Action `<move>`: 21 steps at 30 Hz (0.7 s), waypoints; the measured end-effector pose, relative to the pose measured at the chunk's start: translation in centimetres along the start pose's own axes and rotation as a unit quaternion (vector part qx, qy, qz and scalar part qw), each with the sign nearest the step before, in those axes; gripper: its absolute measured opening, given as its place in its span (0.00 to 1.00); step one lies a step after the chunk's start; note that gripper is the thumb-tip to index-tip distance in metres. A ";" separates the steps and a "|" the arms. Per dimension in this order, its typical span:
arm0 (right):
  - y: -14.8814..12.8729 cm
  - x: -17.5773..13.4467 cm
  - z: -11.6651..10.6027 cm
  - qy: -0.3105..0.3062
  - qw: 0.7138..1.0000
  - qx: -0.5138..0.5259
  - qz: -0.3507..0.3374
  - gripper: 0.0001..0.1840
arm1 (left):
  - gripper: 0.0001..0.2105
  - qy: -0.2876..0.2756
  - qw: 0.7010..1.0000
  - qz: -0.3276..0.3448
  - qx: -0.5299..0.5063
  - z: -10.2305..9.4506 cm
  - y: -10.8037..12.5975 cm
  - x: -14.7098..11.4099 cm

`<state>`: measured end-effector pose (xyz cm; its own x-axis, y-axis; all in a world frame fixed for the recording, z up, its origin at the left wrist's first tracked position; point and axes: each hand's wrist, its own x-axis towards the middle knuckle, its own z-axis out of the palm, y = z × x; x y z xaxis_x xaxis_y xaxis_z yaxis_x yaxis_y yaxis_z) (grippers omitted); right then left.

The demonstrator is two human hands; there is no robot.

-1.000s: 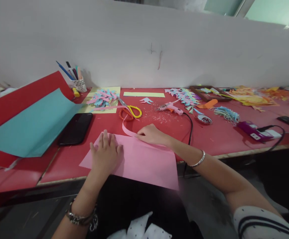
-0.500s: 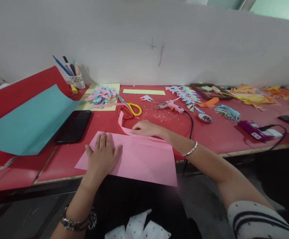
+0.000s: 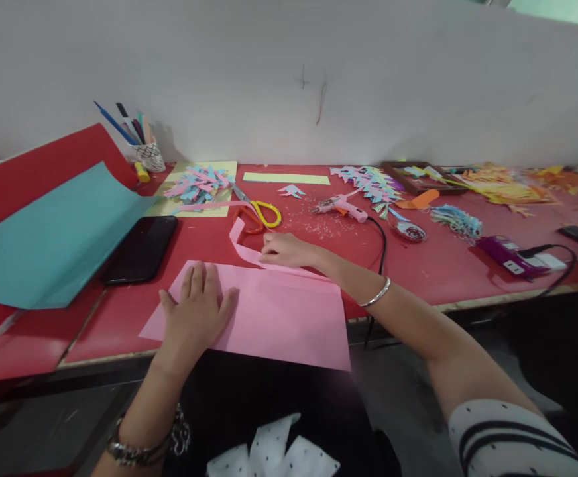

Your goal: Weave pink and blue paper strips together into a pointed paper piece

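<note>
Pink strip, pinched in R grip: ease gently, close to edge of sheet; brace w/ L hand, spread flat, left of grip & nearer.

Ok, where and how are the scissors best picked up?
Probably by the yellow loop, from the near right: the scissors lie flat, blades pointing away leftward, handles toward the right hand. A pink strip ends close by the orange loop, so the yellow one looks clearer.
</note>
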<state>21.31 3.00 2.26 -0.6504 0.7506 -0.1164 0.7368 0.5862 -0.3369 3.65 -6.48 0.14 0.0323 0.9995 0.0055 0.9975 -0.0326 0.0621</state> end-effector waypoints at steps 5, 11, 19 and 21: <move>0.2 -0.2 0.0 0.014 1.000 -0.006 -0.010 0.15 | 0.26 0.014 1.000 0.000 -0.012 0.3 -0.2 0.1; 0.2 -1.3 -0.1 0.021 1.000 0.002 -0.019 0.15 | 0.22 0.119 0.992 0.035 -0.001 0.2 -0.5 0.0; -0.6 -0.8 0.2 0.022 0.998 0.046 -0.023 0.16 | 0.16 0.113 0.977 0.173 -0.050 0.1 2.1 -0.5; -1.1 -0.9 0.2 0.029 0.996 0.080 -0.016 0.14 | 0.18 0.124 0.976 0.168 -0.060 0.6 2.4 -0.5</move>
<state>21.08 1.62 2.59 -0.6571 0.7521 -0.0508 0.6745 0.5567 -0.4849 6.05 -7.05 -0.27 0.3260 0.9007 0.2872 0.9179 -0.3743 0.1318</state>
